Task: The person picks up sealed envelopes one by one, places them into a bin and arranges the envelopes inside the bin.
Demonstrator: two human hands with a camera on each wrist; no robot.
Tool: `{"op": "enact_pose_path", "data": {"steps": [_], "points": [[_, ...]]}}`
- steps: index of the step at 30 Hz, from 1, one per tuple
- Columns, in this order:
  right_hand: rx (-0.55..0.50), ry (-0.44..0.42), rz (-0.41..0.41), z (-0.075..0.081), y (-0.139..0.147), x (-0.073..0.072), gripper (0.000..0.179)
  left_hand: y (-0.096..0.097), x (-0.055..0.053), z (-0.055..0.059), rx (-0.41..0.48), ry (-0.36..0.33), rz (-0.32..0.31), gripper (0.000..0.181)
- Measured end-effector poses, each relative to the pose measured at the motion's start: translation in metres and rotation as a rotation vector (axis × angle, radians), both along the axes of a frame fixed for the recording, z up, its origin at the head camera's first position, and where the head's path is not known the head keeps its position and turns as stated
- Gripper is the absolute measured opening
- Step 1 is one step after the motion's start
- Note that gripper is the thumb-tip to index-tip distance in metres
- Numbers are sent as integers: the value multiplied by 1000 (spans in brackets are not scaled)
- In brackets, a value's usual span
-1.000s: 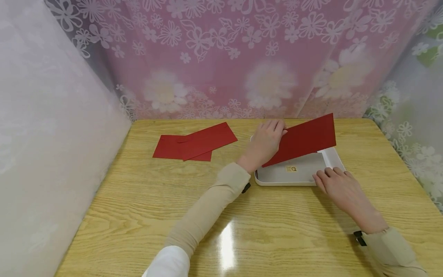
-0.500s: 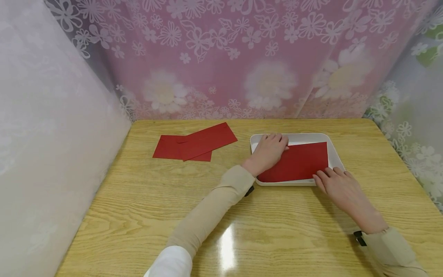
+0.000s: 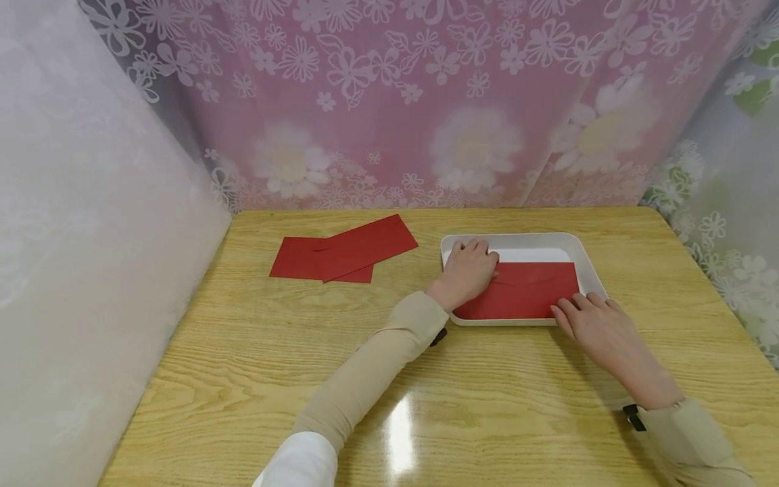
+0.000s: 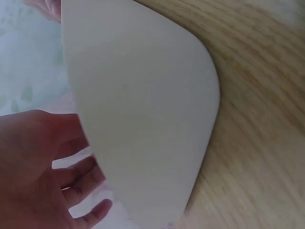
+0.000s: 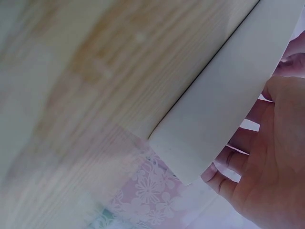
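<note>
A red envelope lies flat inside a shallow white tray on the right half of the table, along the tray's front side. My left hand is over the tray's left end, covering the envelope's left end. In the left wrist view the fingers are loosely spread beyond the tray's pale outer wall. At the front right corner, my right hand holds the tray's rim; the right wrist view shows its fingers reaching over that edge.
Two more red envelopes, one beneath and one lying aslant on top, overlap on the wooden table left of the tray. A pink flowered curtain hangs behind the table, and pale sheets flank it.
The envelope in my left hand came down from a tilt above the tray to lie flat inside it. My left fingers have drawn slightly back left; the right hand stays at the rim.
</note>
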State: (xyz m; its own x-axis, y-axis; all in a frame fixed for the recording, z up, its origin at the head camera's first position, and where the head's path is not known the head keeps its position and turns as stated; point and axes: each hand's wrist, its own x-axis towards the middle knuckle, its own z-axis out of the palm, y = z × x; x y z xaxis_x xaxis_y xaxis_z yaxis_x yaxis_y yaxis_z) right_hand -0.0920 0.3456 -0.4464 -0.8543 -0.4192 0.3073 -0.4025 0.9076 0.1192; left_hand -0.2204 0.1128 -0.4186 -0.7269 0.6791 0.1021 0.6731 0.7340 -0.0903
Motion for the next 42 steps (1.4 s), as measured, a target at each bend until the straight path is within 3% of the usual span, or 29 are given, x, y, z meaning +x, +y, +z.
{"op": "enact_pose_path", "data": {"steps": [4,7,15,21,27,33,42], "points": [[2,-6,-8,0,1,0,22,-6,-4,0,6,-7,35,30],[11,-14,-10,0,2,0,23,-11,-9,3,59,9,53,30],[27,-47,-25,3,1,0,27,-32,-21,8,281,134,74,24],[33,-34,-16,3,1,0,24,-61,-36,5,375,216,157,21],[48,-10,12,1,2,0,24,-100,-52,4,392,170,230,21],[49,-11,16,1,2,0,23,-139,-68,-3,389,187,294,20],[35,30,39,0,0,1,17,-187,-78,-19,295,108,426,25]]}}
